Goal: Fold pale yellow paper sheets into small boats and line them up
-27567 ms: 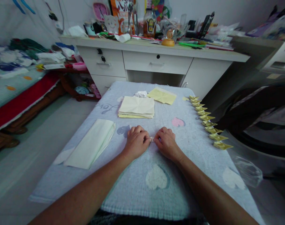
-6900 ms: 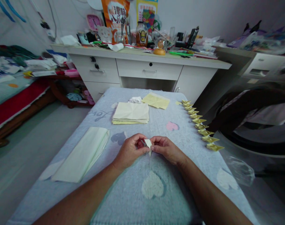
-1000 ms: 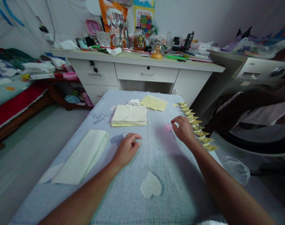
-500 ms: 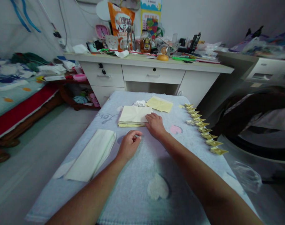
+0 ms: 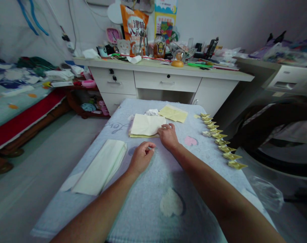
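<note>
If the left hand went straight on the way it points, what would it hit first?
Most likely the right hand, around its wrist, just beyond the left hand's fingertips. Heights are unclear from this one view, so it might slip under.

I saw a pink clock (image 5: pixel 113 35) and an orange bag (image 5: pixel 133 27) toward the back edge of the desk (image 5: pixel 155 68), a yellow-based ornament (image 5: pixel 178 62) near its front; on my remote feed, the blurred dark bundle (image 5: pixel 266 118) was perhaps cloth.

Both forearms (image 5: pixel 198 172) forward, left hand (image 5: pixel 142 156) loosely curled, right hand (image 5: pixel 167 136) farther out, fingers (image 5: pixel 172 126) bent
</note>
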`<control>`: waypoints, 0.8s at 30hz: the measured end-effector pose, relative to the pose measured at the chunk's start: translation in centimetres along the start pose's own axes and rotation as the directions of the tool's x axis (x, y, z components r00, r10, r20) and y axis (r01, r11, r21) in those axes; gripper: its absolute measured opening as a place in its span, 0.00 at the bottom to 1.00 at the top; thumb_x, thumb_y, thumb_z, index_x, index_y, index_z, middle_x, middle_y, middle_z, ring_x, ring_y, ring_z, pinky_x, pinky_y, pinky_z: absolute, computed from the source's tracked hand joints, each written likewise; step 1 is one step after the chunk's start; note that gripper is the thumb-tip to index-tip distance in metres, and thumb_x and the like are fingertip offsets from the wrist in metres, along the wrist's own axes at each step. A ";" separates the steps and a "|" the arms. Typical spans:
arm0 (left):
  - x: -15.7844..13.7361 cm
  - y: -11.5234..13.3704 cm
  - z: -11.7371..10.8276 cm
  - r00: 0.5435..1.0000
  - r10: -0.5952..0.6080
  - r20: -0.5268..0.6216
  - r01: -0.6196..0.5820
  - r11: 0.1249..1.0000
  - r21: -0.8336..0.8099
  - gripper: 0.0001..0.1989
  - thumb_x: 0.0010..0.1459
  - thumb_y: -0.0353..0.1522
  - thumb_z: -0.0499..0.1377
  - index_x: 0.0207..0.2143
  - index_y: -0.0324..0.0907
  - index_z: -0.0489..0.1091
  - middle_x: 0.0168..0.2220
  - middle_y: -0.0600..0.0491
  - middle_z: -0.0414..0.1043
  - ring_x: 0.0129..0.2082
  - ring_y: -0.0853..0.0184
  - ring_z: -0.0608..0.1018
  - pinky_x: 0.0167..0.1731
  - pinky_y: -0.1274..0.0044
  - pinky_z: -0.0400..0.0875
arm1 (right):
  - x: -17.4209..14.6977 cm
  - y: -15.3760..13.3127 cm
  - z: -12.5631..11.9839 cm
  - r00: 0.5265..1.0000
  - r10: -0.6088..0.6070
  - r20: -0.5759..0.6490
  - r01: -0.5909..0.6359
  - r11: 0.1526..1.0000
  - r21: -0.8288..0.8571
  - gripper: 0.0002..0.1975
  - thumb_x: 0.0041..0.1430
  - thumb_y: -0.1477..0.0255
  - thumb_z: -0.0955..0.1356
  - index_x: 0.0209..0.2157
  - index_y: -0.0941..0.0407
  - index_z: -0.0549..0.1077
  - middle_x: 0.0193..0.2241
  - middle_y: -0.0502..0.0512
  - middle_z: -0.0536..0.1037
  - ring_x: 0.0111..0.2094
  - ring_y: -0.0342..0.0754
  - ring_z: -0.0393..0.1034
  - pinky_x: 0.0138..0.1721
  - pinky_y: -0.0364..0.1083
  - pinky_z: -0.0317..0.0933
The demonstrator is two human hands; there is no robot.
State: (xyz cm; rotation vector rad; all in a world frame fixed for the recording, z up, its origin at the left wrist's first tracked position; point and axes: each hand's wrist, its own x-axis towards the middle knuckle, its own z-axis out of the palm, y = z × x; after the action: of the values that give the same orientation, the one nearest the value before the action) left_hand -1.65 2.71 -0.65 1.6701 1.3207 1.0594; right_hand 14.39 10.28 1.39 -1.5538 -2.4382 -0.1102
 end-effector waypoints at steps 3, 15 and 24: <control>0.0 0.0 -0.1 1.000 0.006 0.001 -0.006 1.000 0.004 0.08 0.54 0.31 0.55 0.35 0.40 0.71 0.25 0.57 0.69 0.24 0.71 0.71 0.25 0.80 0.64 | 0.1 -0.2 -0.1 1.000 0.013 -0.016 -0.013 1.000 -0.006 0.14 0.64 0.73 0.60 0.34 0.58 0.76 0.37 0.60 0.79 0.48 0.54 0.63 0.52 0.55 0.43; 0.0 -0.1 0.0 1.000 0.029 -0.010 -0.029 1.000 -0.010 0.08 0.53 0.30 0.55 0.35 0.40 0.72 0.25 0.57 0.69 0.24 0.72 0.70 0.25 0.81 0.64 | 0.4 0.0 -0.7 1.000 -0.027 -0.001 0.027 1.000 -0.009 0.15 0.65 0.72 0.60 0.31 0.58 0.76 0.33 0.58 0.79 0.41 0.51 0.64 0.42 0.49 0.48; 0.0 -0.4 0.0 0.999 0.031 -0.013 -0.032 0.999 -0.003 0.08 0.53 0.30 0.55 0.35 0.40 0.72 0.24 0.57 0.69 0.24 0.72 0.70 0.25 0.81 0.64 | 1.1 -0.1 -0.6 0.997 -0.081 0.019 0.080 0.996 0.028 0.16 0.66 0.67 0.61 0.31 0.58 0.77 0.34 0.58 0.79 0.37 0.49 0.67 0.42 0.45 0.52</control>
State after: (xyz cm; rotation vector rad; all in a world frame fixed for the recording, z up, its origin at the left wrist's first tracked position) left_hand -1.74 2.83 -1.01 1.6895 1.3041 1.0916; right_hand 13.92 11.08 2.30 -1.4526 -2.5076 -0.0763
